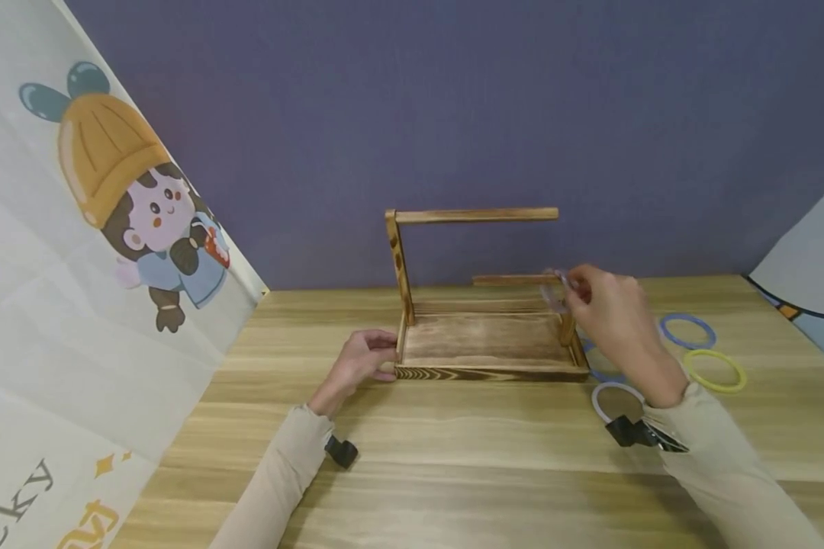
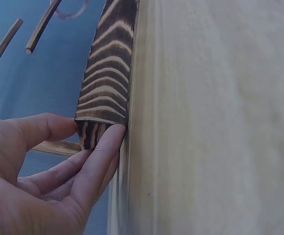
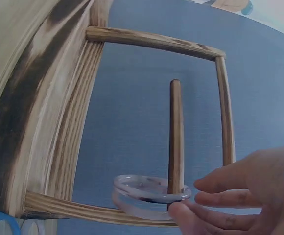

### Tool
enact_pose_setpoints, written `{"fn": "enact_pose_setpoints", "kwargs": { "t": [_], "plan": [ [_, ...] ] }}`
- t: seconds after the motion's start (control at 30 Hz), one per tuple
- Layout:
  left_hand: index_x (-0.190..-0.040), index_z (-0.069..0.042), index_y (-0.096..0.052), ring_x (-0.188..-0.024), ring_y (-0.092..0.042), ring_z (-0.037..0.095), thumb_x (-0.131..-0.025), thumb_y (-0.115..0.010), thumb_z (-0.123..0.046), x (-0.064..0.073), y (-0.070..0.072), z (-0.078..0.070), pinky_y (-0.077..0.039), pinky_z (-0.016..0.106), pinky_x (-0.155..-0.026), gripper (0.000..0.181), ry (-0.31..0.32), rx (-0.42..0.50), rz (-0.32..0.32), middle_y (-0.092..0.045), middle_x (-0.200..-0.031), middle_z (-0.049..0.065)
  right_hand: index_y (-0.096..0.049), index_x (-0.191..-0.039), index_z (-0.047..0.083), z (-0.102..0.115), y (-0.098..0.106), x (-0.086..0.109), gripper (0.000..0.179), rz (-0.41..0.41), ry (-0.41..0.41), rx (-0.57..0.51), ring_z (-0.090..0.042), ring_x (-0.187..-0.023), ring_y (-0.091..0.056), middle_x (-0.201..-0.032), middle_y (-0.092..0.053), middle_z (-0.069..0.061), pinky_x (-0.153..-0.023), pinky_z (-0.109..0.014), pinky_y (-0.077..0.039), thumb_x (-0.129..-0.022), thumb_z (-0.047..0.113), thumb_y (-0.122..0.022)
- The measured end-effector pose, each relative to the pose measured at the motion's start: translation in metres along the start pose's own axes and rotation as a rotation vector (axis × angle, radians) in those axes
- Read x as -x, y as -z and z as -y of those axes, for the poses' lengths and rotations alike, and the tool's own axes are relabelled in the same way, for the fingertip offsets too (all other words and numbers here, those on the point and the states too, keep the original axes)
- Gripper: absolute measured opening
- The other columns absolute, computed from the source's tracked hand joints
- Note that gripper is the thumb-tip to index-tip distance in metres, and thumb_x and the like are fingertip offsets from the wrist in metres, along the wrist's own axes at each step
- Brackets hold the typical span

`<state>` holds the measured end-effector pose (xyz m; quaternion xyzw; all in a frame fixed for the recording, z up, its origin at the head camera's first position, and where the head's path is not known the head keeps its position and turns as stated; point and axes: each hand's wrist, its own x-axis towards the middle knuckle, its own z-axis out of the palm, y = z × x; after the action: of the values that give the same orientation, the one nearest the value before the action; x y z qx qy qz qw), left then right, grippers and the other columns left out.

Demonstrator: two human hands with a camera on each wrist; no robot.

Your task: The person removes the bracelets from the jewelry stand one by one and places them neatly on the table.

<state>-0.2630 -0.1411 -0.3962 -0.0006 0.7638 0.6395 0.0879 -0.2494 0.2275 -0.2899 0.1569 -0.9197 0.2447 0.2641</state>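
Note:
A wooden rack (image 1: 492, 374) with a shallow tray base carries two horizontal rods, one high and one low. At its near left corner my left hand (image 1: 358, 357) pinches the base, thumb on one side and fingers on the other in the left wrist view. A pale see-through ring (image 3: 152, 197) encircles the lower rod (image 3: 176, 129) close to its post end. My right hand (image 1: 607, 309) holds this ring at its edge; in the right wrist view the thumb touches the ring beside the rod. Whether it is one wide ring or two stacked is unclear.
Right of the rack lie a blue ring (image 1: 688, 331), a yellow ring (image 1: 716, 371) and a whitish ring (image 1: 596, 402) on the wooden table (image 1: 453, 473). Another blue ring (image 1: 607, 377) is partly hidden behind the right hand. A dark blue partition (image 1: 453, 114) rises behind.

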Motion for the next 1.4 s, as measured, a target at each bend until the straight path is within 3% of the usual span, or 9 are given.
{"fn": "enact_pose_setpoints", "kwargs": {
  "t": [0.2,0.5,0.7,0.97,1.23,1.4],
  "plan": [
    [-0.124,0.009,-0.060,-0.090,-0.069,0.029,-0.091,-0.063,0.005,0.002,-0.001,0.000,-0.065,0.040,-0.072,0.033,0.001,-0.008,-0.010,-0.063,-0.115,0.026,-0.068,-0.102,-0.007,-0.001,-0.002,0.004,0.015,0.006,0.012,0.053,-0.015,-0.042,-0.045,-0.078,-0.068,-0.021,-0.034,-0.025,-0.032,-0.091,0.001,-0.063],
    [-0.124,0.008,-0.060,-0.091,-0.069,0.028,-0.092,-0.063,0.003,0.001,0.001,-0.003,-0.065,0.040,-0.072,0.033,-0.003,-0.017,-0.021,-0.063,-0.115,0.025,-0.066,-0.104,-0.006,0.002,-0.004,0.002,0.016,-0.011,-0.021,0.121,-0.021,-0.043,-0.047,-0.078,-0.068,-0.023,-0.033,-0.031,-0.036,-0.093,0.005,-0.062],
    [-0.124,0.008,-0.060,-0.088,-0.069,0.026,-0.092,-0.064,0.004,0.001,0.001,-0.002,-0.066,0.040,-0.071,0.033,0.001,-0.013,-0.024,-0.064,-0.114,0.024,-0.066,-0.094,-0.005,0.001,-0.009,0.002,0.010,-0.035,-0.004,0.140,-0.026,-0.043,-0.050,-0.069,-0.065,-0.021,-0.032,-0.039,-0.040,-0.091,0.003,-0.061],
    [-0.124,0.008,-0.060,-0.088,-0.069,0.026,-0.093,-0.063,0.003,-0.001,0.000,-0.001,-0.066,0.039,-0.071,0.032,-0.001,-0.023,-0.016,-0.064,-0.114,0.024,-0.060,-0.082,-0.002,0.000,-0.016,0.005,0.016,0.017,-0.045,0.154,-0.025,-0.041,-0.046,-0.057,-0.055,-0.013,-0.031,-0.033,-0.032,-0.094,0.009,-0.060],
    [-0.123,0.008,-0.061,-0.086,-0.069,0.025,-0.091,-0.064,0.004,0.000,-0.001,0.000,-0.066,0.040,-0.071,0.033,0.011,-0.008,-0.021,-0.065,-0.113,0.024,-0.065,-0.091,-0.009,-0.002,-0.026,0.006,0.014,0.033,-0.073,0.038,-0.021,-0.043,-0.048,-0.070,-0.065,-0.023,-0.031,-0.029,-0.035,-0.094,0.005,-0.061],
    [-0.124,0.008,-0.060,-0.087,-0.069,0.025,-0.091,-0.064,0.003,0.001,-0.001,-0.002,-0.066,0.039,-0.071,0.034,0.017,-0.005,-0.021,-0.064,-0.114,0.024,-0.067,-0.098,-0.010,-0.003,-0.031,0.004,0.015,0.020,-0.085,-0.049,-0.024,-0.050,-0.062,-0.087,-0.070,-0.029,-0.034,-0.026,-0.046,-0.095,0.004,-0.062]
  ]
}}
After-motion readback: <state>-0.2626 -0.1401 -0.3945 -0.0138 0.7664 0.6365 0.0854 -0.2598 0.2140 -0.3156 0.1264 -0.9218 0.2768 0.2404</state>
